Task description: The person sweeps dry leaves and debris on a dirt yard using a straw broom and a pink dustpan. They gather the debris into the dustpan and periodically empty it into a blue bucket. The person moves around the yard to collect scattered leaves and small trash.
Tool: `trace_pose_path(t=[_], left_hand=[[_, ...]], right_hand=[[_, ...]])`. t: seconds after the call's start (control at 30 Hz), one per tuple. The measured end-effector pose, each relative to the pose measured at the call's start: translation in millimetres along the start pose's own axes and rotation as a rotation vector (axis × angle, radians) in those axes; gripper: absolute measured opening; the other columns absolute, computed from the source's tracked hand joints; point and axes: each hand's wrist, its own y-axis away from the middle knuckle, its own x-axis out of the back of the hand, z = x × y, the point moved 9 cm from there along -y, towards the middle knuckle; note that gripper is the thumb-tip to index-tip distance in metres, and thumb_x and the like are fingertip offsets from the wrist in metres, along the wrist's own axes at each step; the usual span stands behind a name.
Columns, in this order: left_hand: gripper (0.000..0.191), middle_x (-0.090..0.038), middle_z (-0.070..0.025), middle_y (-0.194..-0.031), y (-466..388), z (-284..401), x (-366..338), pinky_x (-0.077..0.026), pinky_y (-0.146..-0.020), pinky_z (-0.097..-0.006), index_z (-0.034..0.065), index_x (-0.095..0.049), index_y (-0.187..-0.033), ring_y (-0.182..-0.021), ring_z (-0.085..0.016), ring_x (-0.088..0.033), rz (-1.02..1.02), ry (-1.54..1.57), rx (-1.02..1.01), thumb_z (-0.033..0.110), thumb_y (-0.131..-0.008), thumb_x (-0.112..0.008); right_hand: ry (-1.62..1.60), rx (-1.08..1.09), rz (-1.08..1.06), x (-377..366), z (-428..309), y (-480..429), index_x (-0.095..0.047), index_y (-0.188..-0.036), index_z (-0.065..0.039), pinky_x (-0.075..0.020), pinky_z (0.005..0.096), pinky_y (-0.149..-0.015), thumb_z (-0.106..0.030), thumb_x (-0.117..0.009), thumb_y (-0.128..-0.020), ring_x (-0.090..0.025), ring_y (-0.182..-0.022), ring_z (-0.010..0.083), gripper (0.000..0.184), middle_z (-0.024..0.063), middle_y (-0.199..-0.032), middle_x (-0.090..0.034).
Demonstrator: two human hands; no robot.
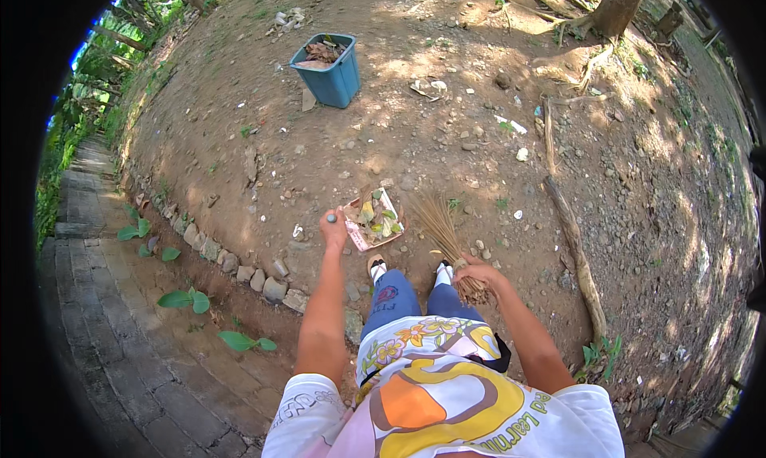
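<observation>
My left hand is closed around the handle of a dustpan, whose pan holds dry and yellow-green leaves. In my right hand is a broom of thin sticks, gripped near its bound end. The bristles fan out forward, just right of the dustpan. Both tools are in front of my feet. Farther ahead, a blue plastic bin with dry leaves inside stands on the dirt ground.
Border stones run along a brick path at left, near leafy seedlings. On the right lies a long branch, with a tree trunk beyond it. Pebbles and pale litter dot the soil.
</observation>
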Motion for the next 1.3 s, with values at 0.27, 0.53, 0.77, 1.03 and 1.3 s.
trace_pose_path(t=[0.27,0.53,0.77,1.03,1.3], left_hand=[[0.022,-0.059,-0.0020,-0.078,-75.8,14.7,73.7,-0.050,-0.056,-0.0280,0.0063,-0.056,-0.076,-0.068,-0.010,-0.055,-0.148,0.204,0.102,0.025,-0.088,-0.059],[0.027,-0.059,-0.0014,-0.074,-120.6,48.3,108.9,-0.047,-0.058,-0.0255,0.0060,-0.056,-0.070,-0.066,-0.009,-0.054,-0.347,0.103,0.039,0.026,-0.087,-0.059],[0.031,-0.053,-0.0005,-0.057,-151.7,46.1,106.5,-0.038,-0.051,-0.0279,0.0036,-0.055,-0.062,-0.054,-0.008,-0.044,-0.381,-0.089,-0.146,0.023,-0.086,-0.059],[0.030,-0.050,-0.0105,-0.058,-157.6,43.9,75.2,-0.038,-0.054,-0.0347,0.0003,-0.054,-0.067,-0.054,-0.020,-0.043,-0.288,-0.256,-0.287,0.025,-0.083,-0.061],[0.032,-0.053,-0.0167,-0.063,-177.7,39.0,60.9,-0.039,-0.057,-0.0401,0.0028,-0.057,-0.069,-0.057,-0.031,-0.044,-0.308,-0.259,-0.280,0.032,-0.081,-0.062]], right_hand=[[-0.338,0.145,0.210,-21.4,-11.9,86.3,-0.004,-0.145,-0.012,-0.0480,0.0308,-0.073,-0.005,-0.066,-0.067,-0.059,-0.085,0.0210,0.100,0.0146,-0.115,-0.053],[-0.817,0.288,0.735,-41.6,24.5,54.2,-0.045,-0.123,-0.011,-0.0492,0.0373,-0.056,-0.011,-0.065,-0.070,-0.059,-0.066,0.0208,0.056,0.0060,-0.086,-0.060],[-1.115,0.098,0.384,-100.1,20.2,-63.5,-0.062,-0.076,-0.009,-0.0512,0.0398,-0.066,-0.027,-0.061,-0.070,-0.061,-0.070,0.0262,0.019,0.0070,-0.076,-0.065],[-0.722,-0.066,0.014,-241.9,-70.3,-47.2,-0.057,-0.083,-0.012,-0.0506,0.0373,-0.057,-0.024,-0.064,-0.072,-0.060,-0.061,0.0220,0.018,0.0061,-0.071,-0.061],[-0.631,0.035,0.208,-195.5,-77.7,22.5,-0.011,-0.141,-0.012,-0.0516,0.0357,-0.054,-0.006,-0.064,-0.070,-0.060,-0.065,0.0204,0.089,0.0131,-0.087,-0.056]])
